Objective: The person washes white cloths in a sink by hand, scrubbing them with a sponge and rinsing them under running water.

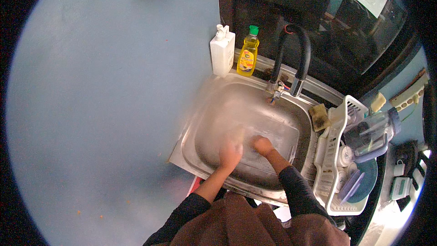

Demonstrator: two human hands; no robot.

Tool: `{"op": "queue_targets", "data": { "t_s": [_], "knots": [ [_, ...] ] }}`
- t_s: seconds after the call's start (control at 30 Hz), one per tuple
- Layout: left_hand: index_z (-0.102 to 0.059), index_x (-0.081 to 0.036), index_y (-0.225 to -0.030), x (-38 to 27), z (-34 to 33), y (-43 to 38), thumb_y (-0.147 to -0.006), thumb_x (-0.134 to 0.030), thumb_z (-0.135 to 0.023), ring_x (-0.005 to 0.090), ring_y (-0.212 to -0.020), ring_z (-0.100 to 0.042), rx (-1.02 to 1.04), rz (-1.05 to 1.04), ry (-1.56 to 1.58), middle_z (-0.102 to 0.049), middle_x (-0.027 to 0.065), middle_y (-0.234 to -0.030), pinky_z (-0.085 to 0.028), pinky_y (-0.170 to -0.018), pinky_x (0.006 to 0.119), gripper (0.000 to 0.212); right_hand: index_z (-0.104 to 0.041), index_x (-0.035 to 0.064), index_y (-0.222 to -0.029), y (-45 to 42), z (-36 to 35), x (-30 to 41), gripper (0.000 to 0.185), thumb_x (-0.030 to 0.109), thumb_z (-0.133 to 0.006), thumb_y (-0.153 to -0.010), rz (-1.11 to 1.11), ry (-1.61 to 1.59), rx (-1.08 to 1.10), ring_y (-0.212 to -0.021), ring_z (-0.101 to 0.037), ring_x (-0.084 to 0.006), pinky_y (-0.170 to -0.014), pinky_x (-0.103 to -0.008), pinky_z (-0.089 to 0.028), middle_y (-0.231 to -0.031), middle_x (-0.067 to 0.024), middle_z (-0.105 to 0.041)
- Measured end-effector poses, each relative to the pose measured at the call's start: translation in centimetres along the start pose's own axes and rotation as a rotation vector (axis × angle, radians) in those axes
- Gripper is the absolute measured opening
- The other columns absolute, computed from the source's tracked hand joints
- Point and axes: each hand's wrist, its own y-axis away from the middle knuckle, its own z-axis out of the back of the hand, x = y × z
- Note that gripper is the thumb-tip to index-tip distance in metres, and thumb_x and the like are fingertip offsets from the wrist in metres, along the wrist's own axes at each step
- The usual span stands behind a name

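Both hands are inside a stainless steel sink (218,174). Between and under them is a see-through rectangular container or lid (281,136), with a rounded corner and a ridged edge on its right. My right hand (263,146) is curled over this clear piece; its fingertips are hidden, so a grip is not certain. My left hand (231,152) reaches in from the lower left, blurred by a hazy patch over the view. Whatever its fingers touch cannot be made out. Above the sink's back rim, a black gooseneck faucet (303,54) points down; no water stream is visible.
At the back corner stand a white pump bottle (222,53) and a yellow dish soap bottle (248,56). A worn sponge (320,117) rests on the right rim. Beside it, a white dish rack (327,177) holds cups, a clear pitcher (372,133) and a plate (367,182). A blue wall (102,92) borders the left.
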Motion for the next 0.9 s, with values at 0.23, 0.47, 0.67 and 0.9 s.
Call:
{"op": "queue_targets", "data": {
  "t_s": [0.23, 0.47, 0.67, 0.9],
  "knots": [
    [-0.034, 0.005, -0.106, 0.2, -0.1, -0.1, -0.061, -0.014, -0.056, 0.0377, -0.089, -0.044, -0.052, -0.028, 0.019, -0.044, 0.0242, -0.097, -0.036, -0.077, 0.039, 0.054, -0.051, 0.0035, -0.072, -0.8, -0.5, -0.3, 0.012, 0.013, -0.046, -0.066, 0.041, 0.059, -0.091, -0.072, -0.053, -0.0242, -0.057, -0.0323, -0.046, -0.076, -0.0106, -0.053],
    [-0.032, 0.002, -0.105, -0.2, -0.3, -0.1, -0.063, -0.005, -0.054, 0.0357, -0.088, -0.045, -0.049, 0.004, 0.014, -0.044, 0.0211, -0.095, -0.035, -0.077, 0.038, 0.048, -0.050, 0.0035, -0.072, -2.9, -1.1, 0.0, 0.012, 0.012, -0.047, -0.065, -0.031, 0.007, -0.219, -0.072, -0.052, -0.0239, -0.056, -0.0315, -0.046, -0.074, -0.0109, -0.051],
    [-0.033, 0.001, -0.105, -0.9, 0.2, -0.3, -0.063, -0.004, -0.054, 0.0359, -0.088, -0.044, -0.031, 0.013, 0.043, -0.044, 0.0207, -0.095, -0.035, -0.077, 0.038, 0.047, -0.049, 0.0007, -0.081, -2.1, -1.2, 0.2, 0.018, 0.008, -0.044, -0.066, -0.086, -0.126, -0.034, -0.077, -0.050, -0.0261, -0.062, -0.0337, -0.045, -0.077, -0.0139, -0.050],
    [-0.033, 0.001, -0.105, -0.8, 0.0, -0.4, -0.063, -0.004, -0.054, 0.0351, -0.091, -0.043, -0.057, 0.015, 0.024, -0.044, 0.0207, -0.096, -0.034, -0.079, 0.037, 0.047, -0.051, 0.0014, -0.086, 0.3, -2.2, 0.2, 0.022, 0.007, -0.043, -0.066, 0.097, -0.067, 0.085, -0.080, -0.051, -0.0268, -0.065, -0.0336, -0.045, -0.088, -0.0144, -0.051]
  ]
}}
